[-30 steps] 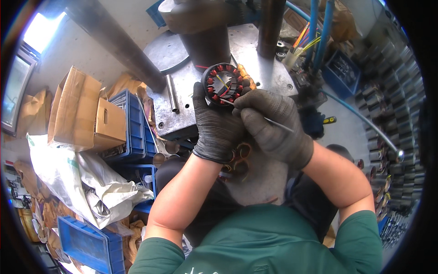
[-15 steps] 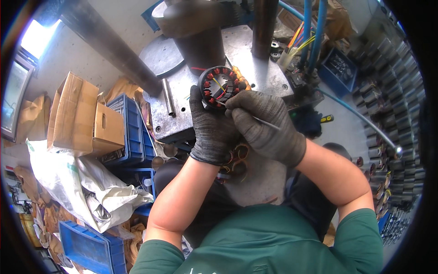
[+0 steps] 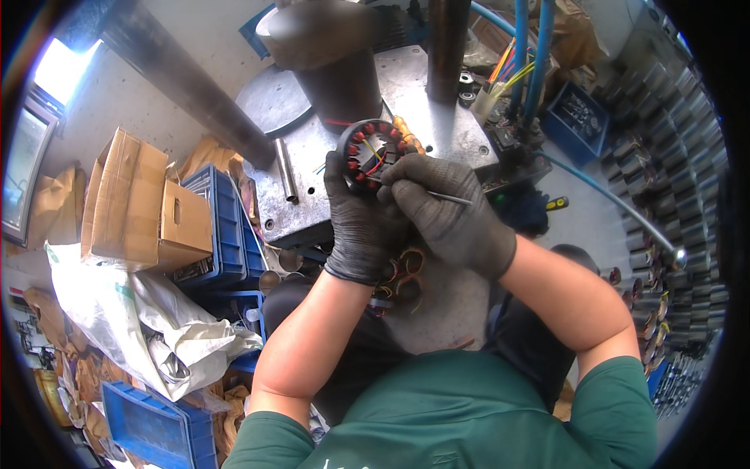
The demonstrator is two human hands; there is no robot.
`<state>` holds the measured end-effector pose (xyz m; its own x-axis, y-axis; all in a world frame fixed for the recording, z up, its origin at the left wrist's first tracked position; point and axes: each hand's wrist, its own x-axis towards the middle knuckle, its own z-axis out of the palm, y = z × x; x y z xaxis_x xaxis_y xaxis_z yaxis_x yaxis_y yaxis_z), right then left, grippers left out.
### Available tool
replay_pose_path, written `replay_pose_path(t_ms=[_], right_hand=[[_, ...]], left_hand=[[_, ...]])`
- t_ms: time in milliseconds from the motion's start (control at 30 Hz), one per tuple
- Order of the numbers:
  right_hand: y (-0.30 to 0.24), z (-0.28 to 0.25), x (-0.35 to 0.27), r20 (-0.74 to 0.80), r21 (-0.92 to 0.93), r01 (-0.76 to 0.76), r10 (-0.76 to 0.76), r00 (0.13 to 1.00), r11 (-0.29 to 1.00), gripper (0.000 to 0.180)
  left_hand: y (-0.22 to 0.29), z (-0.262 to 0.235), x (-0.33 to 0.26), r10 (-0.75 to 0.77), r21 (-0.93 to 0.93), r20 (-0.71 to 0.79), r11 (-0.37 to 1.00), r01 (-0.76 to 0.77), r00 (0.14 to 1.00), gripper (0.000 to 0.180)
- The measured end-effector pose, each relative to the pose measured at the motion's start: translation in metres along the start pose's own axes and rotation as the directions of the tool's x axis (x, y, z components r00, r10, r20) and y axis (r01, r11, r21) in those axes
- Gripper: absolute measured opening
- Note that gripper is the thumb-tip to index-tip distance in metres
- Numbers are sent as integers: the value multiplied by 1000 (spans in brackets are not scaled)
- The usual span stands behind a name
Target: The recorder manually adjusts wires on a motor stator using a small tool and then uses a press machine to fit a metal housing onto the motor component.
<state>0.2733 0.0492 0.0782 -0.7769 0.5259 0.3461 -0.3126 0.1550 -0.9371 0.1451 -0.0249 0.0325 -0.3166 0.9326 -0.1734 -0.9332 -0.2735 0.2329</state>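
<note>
My left hand [image 3: 361,227], in a dark grey knit glove, is closed around the lower side of a motor stator [image 3: 349,147]. The stator is a dark ring with red-wound poles inside, and yellow and red wires cross its opening. In my right hand [image 3: 461,215], gloved alike, a thin metal rod [image 3: 451,197] is pinched between thumb and fingers. Its tip meets the lower right inner side of the ring, partly hidden by my fingertips. Both hands are close together over the front edge of a metal press plate [image 3: 293,215].
A thick press column [image 3: 344,90] stands behind the stator. On the plate lie a metal tube [image 3: 286,170] and an orange-handled tool [image 3: 408,134]. Cardboard boxes [image 3: 125,199] and blue crates [image 3: 226,227] are stacked at left. Several cylindrical metal parts [image 3: 664,180] line the right.
The stator and both hands have shifted slightly down, and the ring is tilted a little differently. The rod in my right hand now lies flatter.
</note>
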Motion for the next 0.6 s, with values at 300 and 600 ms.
replay_pose_path(t_ms=[300, 600], right_hand=[[-5, 10, -3, 377, -796, 450, -250, 892, 405, 24], [-12, 0, 2, 308, -635, 469, -355, 883, 614, 17]], left_hand=[[-11, -3, 10, 144, 103, -75, 985, -136, 987, 84], [-8, -11, 9, 239, 181, -51, 957, -227, 970, 85]])
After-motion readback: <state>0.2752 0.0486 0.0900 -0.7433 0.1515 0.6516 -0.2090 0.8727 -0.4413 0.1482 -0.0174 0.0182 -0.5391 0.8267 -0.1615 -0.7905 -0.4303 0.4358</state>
